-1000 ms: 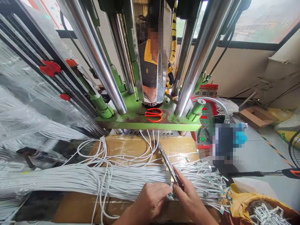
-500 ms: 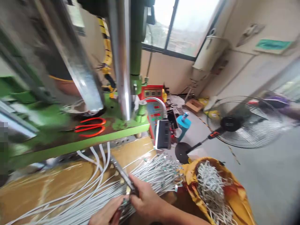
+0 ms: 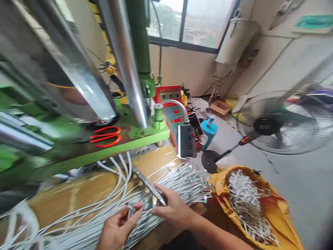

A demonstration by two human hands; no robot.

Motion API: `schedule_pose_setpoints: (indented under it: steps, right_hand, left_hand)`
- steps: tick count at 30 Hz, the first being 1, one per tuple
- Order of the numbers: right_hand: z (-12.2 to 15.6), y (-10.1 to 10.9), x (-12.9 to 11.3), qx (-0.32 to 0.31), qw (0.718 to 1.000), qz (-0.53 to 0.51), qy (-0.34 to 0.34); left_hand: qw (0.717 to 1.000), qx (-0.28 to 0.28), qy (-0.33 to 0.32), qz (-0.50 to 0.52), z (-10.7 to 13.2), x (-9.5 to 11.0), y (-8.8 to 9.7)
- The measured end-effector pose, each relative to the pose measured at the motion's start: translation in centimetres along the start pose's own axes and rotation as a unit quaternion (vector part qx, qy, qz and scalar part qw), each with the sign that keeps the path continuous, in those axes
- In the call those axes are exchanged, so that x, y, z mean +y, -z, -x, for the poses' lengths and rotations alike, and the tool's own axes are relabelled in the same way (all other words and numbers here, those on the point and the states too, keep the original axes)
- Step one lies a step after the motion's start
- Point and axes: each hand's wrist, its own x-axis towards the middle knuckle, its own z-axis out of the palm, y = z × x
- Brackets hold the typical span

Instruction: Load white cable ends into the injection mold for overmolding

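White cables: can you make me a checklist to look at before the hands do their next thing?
Right hand holds the metal bar: ok.
Left hand pinches a cable end: cannot tell, too small to see.
White cable bundle lies tidy across the brown carton: not ok, loose strands spread out.
Yellow sack sits beside the bundle, holding cable pieces: ok.
Red scissors lie on the green machine bed, away from the hands: ok.

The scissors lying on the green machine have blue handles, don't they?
Not quite: the scissors have red handles, not blue, as the head view shows. They do lie on the green machine.
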Motion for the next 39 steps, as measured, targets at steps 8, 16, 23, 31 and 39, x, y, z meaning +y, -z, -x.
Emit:
schedule_pose_setpoints:
  steps: [8,16,23,31,39]
  right_hand:
    - [-0.5,0.4,1.7,-0.006,0.999,0.016,-0.034]
    - [-0.6,0.2,1.1,0.003,0.999,0.025,-0.047]
    - [-0.7,-0.1,1.1,0.010,0.998,0.049,-0.044]
    - [-1.2,0.8,3.5,0.001,0.995,0.078,-0.058]
    - [-2.2,1.4,6.8,-0.010,0.997,0.055,-0.049]
  left_hand:
    - [0.940,-0.101,-0.273,-0.177,-1.9,2.0,2.2]
    - [0.901,-0.105,-0.360,-0.219,-3.0,0.9,1.9]
    - [0.948,-0.116,-0.218,-0.203,-3.1,3.0,1.5]
    - [0.990,0.004,-0.055,-0.132,-2.9,2.9,2.4]
    - [0.956,-0.053,-0.213,-0.195,-4.6,2.4,2.6]
